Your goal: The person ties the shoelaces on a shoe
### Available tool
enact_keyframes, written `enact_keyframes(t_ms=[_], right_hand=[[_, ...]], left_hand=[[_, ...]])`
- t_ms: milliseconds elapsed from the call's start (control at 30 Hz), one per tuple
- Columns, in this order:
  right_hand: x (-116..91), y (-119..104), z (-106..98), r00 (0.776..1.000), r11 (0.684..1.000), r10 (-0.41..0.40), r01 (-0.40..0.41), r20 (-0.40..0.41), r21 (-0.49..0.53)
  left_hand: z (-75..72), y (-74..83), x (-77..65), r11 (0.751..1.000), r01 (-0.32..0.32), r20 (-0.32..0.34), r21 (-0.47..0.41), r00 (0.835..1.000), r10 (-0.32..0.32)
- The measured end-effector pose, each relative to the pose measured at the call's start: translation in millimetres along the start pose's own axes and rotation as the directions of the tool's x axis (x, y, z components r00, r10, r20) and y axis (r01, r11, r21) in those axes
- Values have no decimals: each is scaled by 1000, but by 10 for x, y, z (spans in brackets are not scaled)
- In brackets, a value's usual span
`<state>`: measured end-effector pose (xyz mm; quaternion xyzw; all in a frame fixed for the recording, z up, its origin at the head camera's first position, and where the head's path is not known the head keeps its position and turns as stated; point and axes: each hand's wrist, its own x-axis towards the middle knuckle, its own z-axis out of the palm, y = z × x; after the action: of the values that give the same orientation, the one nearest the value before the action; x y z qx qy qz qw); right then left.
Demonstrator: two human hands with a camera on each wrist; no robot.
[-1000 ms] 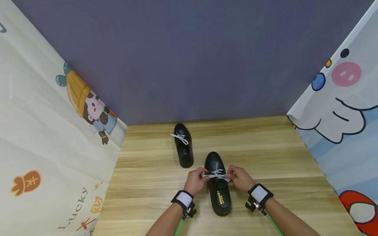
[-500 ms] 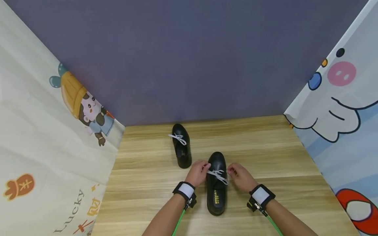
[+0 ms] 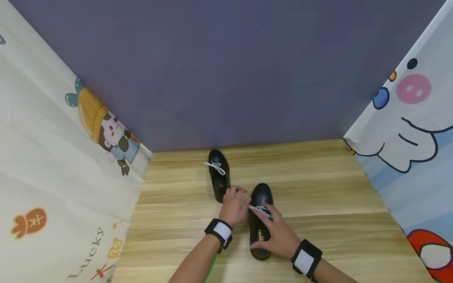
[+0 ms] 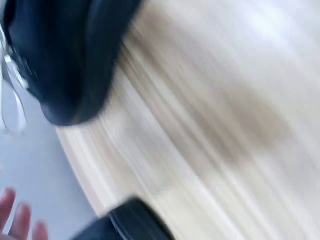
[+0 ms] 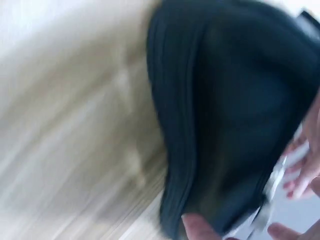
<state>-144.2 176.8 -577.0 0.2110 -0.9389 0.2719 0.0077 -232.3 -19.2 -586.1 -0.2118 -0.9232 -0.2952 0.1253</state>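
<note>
A black lace-up shoe (image 3: 262, 193) stands on the wood-grain surface, its white lace (image 3: 257, 209) lying across the tongue. My left hand (image 3: 234, 207) is just left of it, fingers extended and slightly spread, thumb near a lace end; whether they touch cannot be told. My right hand (image 3: 281, 234) reaches over the shoe from the right, thumb and fingers apart, with the thumb above the heel. In the blurred left wrist view, the shoe (image 4: 70, 65) is at upper left, with loose left fingers (image 4: 21, 220) below. The right wrist view shows the shoe's side (image 5: 235, 110) and my right fingertip (image 5: 197, 227) beside it.
A second black shoe (image 3: 217, 182) with a white tied lace stands farther back, left of the first, close to the left fingers. A grey-blue panel (image 3: 240, 78) rises behind the wood-grain surface (image 3: 318, 177). Printed cloths hang at left (image 3: 42, 157) and right (image 3: 439, 188).
Both hands pinched the lace and drew it sideways, then let go. The left fingers have spread; the right hand has swung down and left over the shoe.
</note>
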Motion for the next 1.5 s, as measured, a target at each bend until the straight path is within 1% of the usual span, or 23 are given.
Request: enact_keyframes(t_ms=[67,133,233,333,433,533,667,800,867,1000,1067,1133,1200,1233,1300,1367,1433,1500], right_hand=[[-37,-56,36,999,999,-37,37,13,-25],[-69,-95,76,998,997,-62,63,27,-52],[-106,-130,126,996,994,-65,69,55,-84],[-129,-134,156,995,994,-58,66,87,-92],[-123,-117,161,993,993,-67,76,102,-91],[-80,-79,146,992,990,-84,93,92,-102],[-8,1,98,990,985,-108,119,93,-122],[37,63,48,986,979,-132,146,101,-140],[52,85,22,983,976,-148,163,113,-142],[75,95,-32,972,975,-169,190,166,-118],[55,55,-42,968,977,-173,192,182,-90],[40,29,-57,967,978,-188,200,172,-59],[40,32,-87,970,976,-212,216,121,-26],[46,43,-111,973,976,-214,216,85,-10],[71,85,-170,979,979,-202,202,-4,9],[118,146,-240,982,985,-166,169,-86,20],[172,207,-307,983,991,-122,128,-140,32],[226,265,-356,981,993,-99,108,-166,43]], left_hand=[[-31,-66,16,999,10,-56,43,998,-8],[-56,-134,37,996,36,-83,78,996,-29],[-73,-233,66,989,91,-77,119,994,-82],[-63,-329,77,977,151,-52,152,988,-145],[-50,-411,76,967,199,-51,160,980,-193],[-33,-469,89,967,205,-80,151,977,-195],[4,-494,113,973,178,-114,146,980,-162],[24,-466,116,975,172,-98,141,982,-159],[20,-443,117,977,180,-89,117,981,-170],[-22,-370,89,973,230,-81,30,970,-227],[-57,-313,32,969,246,-72,-21,966,-247],[-76,-232,-37,965,252,-62,-67,965,-256],[-75,-128,-105,966,240,-59,-98,967,-246],[-65,-70,-137,967,234,-55,-100,969,-240],[-55,83,-195,970,219,-45,-102,974,-224],[-23,241,-239,976,200,-24,-81,979,-203],[23,392,-263,982,183,17,-42,983,-182],[70,524,-270,986,168,74,-8,983,-167]])
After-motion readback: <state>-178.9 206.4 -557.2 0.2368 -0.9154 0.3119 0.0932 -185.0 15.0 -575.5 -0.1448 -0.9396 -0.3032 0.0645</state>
